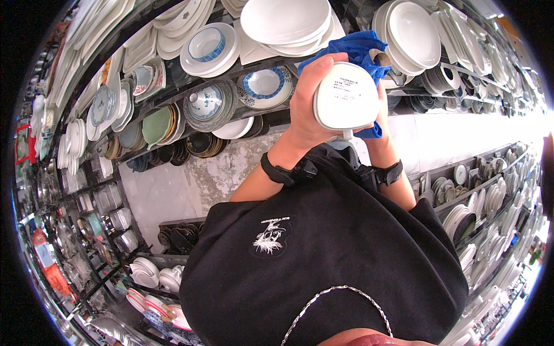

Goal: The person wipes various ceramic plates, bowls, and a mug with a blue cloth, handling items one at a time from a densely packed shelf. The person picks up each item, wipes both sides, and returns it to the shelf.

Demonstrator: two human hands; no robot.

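A white ceramic vessel [345, 97], perhaps a jug or mug, is raised at upper centre with a flat face bearing small printed writing towards the camera. My left hand [311, 97] grips its left side, thumb near the top edge. My right hand [381, 108] is behind its right side, mostly hidden by the vessel and by a crumpled blue cloth [357, 47]. That cloth lies against the vessel's back and upper right; a bit of it hangs below. Which fingers hold the cloth is hard to see.
Shelves of stacked white plates [285, 19] stand just beyond my hands. Oval white dishes [414, 34] are at upper right, a lidded patterned bowl [207, 101] at left. More racks of dishes [461, 220] line the right side, and white teapots [171, 279] sit at lower left.
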